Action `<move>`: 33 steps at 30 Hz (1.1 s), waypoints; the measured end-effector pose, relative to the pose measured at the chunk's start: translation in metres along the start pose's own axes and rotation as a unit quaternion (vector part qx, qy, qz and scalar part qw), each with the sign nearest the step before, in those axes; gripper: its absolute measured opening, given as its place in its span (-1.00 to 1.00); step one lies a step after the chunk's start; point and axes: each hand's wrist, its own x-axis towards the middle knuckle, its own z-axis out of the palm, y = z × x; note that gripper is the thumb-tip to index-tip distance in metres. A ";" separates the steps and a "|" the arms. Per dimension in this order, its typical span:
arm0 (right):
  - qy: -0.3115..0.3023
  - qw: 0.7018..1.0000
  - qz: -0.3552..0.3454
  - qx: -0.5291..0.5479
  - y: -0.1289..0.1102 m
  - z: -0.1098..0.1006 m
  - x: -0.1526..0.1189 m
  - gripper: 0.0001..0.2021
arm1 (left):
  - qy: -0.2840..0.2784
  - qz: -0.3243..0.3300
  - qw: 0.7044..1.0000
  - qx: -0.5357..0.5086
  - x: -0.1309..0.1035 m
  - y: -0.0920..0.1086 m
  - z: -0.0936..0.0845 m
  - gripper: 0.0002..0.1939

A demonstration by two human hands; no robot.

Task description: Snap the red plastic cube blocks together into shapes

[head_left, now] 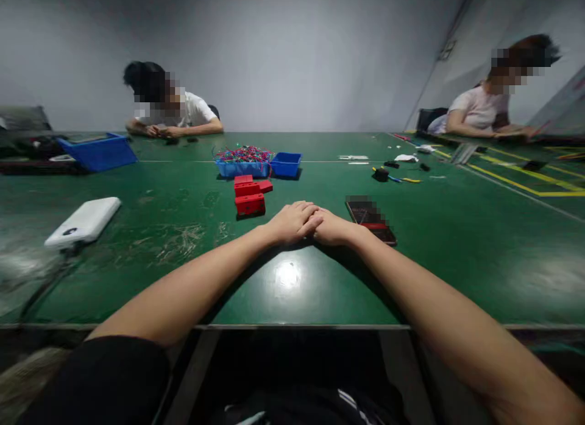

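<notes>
My left hand (pixel 293 221) and my right hand (pixel 333 228) rest together on the green table, one clasped over the other. The left fingers are closed over the right hand, whose own fingers are mostly hidden beneath them. No object shows in either hand. Just left of and beyond the hands lie several red blocks (pixel 250 204) with small dark holes, grouped together. Close to my right wrist, on its far side, a dark phone-like slab (pixel 365 210) with a red band lies flat, partly blurred out.
Farther back stand a light-blue bin (pixel 242 168) heaped with coloured wires and a blue bin (pixel 286 164). A white power bank (pixel 85 221) with a cable lies left. Black tape (pixel 380 175) and tools sit right. Two people sit across, beside a tilted blue crate (pixel 100 153) and yellow lines.
</notes>
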 end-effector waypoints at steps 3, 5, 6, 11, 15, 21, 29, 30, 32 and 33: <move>0.021 1.000 0.002 0.015 -0.001 0.000 -0.001 -0.60 | 0.001 0.003 1.000 0.001 0.001 -0.001 0.001 -0.40; 0.023 0.999 0.006 0.021 -0.002 -0.001 -0.002 -0.60 | 0.005 0.006 1.000 0.001 0.001 -0.002 0.003 -0.41; 0.020 0.999 0.009 0.023 -0.003 -0.002 -0.003 -0.60 | 0.008 0.007 1.000 0.001 0.001 -0.003 0.003 -0.41; 0.017 0.999 0.020 0.023 -0.007 -0.008 -0.005 -0.58 | 0.014 0.016 1.000 0.004 0.002 -0.004 0.004 -0.40; 0.002 1.000 0.014 0.012 -0.008 -0.010 -0.005 -0.57 | 0.014 0.017 1.000 0.006 0.002 -0.003 0.003 -0.40; 0.001 1.000 0.015 0.010 -0.006 -0.008 -0.004 -0.55 | 0.019 0.018 1.000 0.006 0.002 -0.003 0.003 -0.41; 0.018 0.999 0.017 0.023 -0.005 -0.004 -0.003 -0.56 | 0.018 0.012 1.000 0.002 0.002 -0.003 0.004 -0.43; 0.019 0.999 0.019 0.025 -0.005 -0.004 -0.003 -0.55 | 0.018 0.011 1.000 0.003 0.002 -0.003 0.004 -0.43; 0.024 0.999 0.023 0.027 -0.004 -0.003 -0.003 -0.55 | 0.019 0.010 1.000 0.005 0.002 -0.003 0.003 -0.43; 0.027 0.999 0.025 0.028 -0.004 -0.002 -0.003 -0.55 | 0.020 0.010 1.000 0.005 0.001 -0.003 0.003 -0.43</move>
